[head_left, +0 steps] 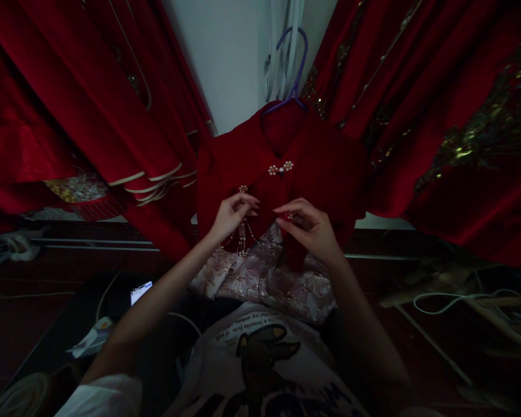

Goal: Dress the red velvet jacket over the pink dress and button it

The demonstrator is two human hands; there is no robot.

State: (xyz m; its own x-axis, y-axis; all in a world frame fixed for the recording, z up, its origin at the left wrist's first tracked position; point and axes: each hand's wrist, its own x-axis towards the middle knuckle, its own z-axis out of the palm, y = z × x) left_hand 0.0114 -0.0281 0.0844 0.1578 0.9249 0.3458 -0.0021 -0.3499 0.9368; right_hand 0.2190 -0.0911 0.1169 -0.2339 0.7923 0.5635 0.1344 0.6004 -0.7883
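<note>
Here, big red clothes (125, 87) hang on both sides. Between them, a red jacket (330, 147) hangs on a purple hanger (295, 91). At the jacket's front, the left hand (233, 217) bends its fingers above bead strings (242, 243); the right hand (315, 229) curls by a bead flower (290, 216). One cannot tell if either pinches anything.

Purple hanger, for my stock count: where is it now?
In the head view, the purple hanger is near the top, just right of centre, in the neckline of the red top.
</note>
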